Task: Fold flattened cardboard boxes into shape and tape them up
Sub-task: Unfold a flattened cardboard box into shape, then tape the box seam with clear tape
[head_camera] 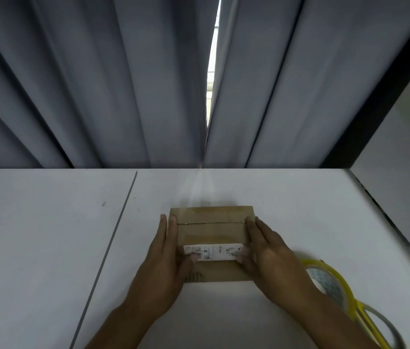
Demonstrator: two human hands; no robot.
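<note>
Yellow-rimmed tape roll [324, 278] lies at the near right of a white table [48, 235]. Left hand [163, 258] and right hand [272, 253], fingers straight, press flat against the sides of a small cardboard box [211, 233] mid-table, thumbs on its label [214, 251]. Grey curtains [98, 84] hang beyond.

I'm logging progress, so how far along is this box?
Done: the cardboard box is folded, flaps meeting at a seam. In hand: left hand and right hand press the flaps flat. Left: taping; the seam looks untaped and the tape rolls lie untouched beside it.
</note>
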